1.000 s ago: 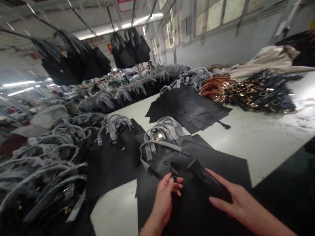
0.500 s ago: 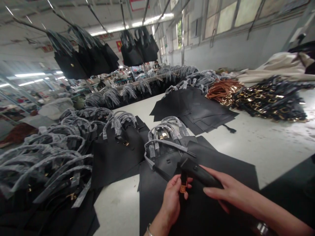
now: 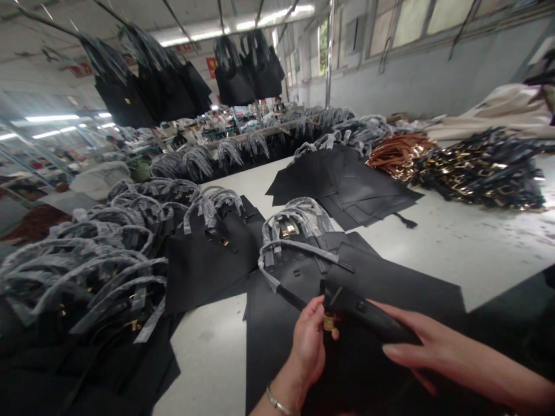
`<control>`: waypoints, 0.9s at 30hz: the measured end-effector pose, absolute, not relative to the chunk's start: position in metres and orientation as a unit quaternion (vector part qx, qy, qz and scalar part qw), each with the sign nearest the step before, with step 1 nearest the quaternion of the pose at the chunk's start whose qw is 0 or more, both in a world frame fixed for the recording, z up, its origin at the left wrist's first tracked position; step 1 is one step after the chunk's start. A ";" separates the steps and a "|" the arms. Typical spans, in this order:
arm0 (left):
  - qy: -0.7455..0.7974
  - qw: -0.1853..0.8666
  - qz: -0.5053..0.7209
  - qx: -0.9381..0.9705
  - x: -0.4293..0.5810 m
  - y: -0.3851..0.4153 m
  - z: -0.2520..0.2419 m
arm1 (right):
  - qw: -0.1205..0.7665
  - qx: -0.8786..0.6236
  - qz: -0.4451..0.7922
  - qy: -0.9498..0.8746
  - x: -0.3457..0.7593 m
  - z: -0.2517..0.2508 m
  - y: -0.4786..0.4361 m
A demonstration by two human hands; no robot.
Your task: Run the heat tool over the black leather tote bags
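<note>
A narrow black strap end with a gold clasp (image 3: 329, 323) is pinched between the fingers and thumb of my left hand (image 3: 309, 338). My right hand (image 3: 416, 341) grips a black leather bag panel (image 3: 368, 315) by its curled-over edge, thumb on the near side; a small slot shows in the curl. The strap meets the panel's left end, though how they join is hidden. Below both hands lie flat black bag panels (image 3: 407, 283). Just beyond, plastic-wrapped handles (image 3: 303, 249) rest on them, near another gold clasp (image 3: 289, 230).
Black bags with wrapped handles (image 3: 99, 271) crowd the left side of the pale table (image 3: 208, 352). More black panels (image 3: 342, 179) lie farther back. Brown straps (image 3: 396, 153) and black straps with gold hardware (image 3: 481, 167) are heaped at the right. Finished-looking bags (image 3: 151, 92) hang overhead.
Both hands sit slightly farther right and lower in view. The gold clasp has turned to face me more, and the curled panel edge has shifted right with my right hand.
</note>
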State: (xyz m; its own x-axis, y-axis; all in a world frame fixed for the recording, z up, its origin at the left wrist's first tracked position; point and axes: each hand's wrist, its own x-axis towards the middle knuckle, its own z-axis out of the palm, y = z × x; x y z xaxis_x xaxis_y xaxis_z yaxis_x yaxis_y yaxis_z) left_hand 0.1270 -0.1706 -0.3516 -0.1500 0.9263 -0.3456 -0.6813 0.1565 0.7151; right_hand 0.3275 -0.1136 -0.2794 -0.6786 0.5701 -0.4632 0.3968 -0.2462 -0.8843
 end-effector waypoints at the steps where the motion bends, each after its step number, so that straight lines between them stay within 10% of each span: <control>1: 0.421 0.634 0.630 0.155 0.129 -0.172 -0.353 | 0.059 -0.393 0.688 -0.607 0.326 -0.280 -0.117; 14: 0.321 0.776 0.543 -0.035 0.126 -0.176 -0.343 | 0.118 -0.437 0.624 -0.637 0.341 -0.287 -0.126; 27: 0.482 0.564 0.621 0.251 0.155 -0.181 -0.362 | 0.114 -0.441 0.621 -0.638 0.348 -0.282 -0.162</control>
State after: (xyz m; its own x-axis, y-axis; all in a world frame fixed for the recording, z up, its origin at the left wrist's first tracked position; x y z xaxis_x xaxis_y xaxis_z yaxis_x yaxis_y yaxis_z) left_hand 0.1553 -0.1809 -0.3620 -0.2375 0.9430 -0.2330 -0.4594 0.1023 0.8823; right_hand 0.3479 -0.1615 -0.2822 -0.5846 0.7048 -0.4019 0.4215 -0.1594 -0.8927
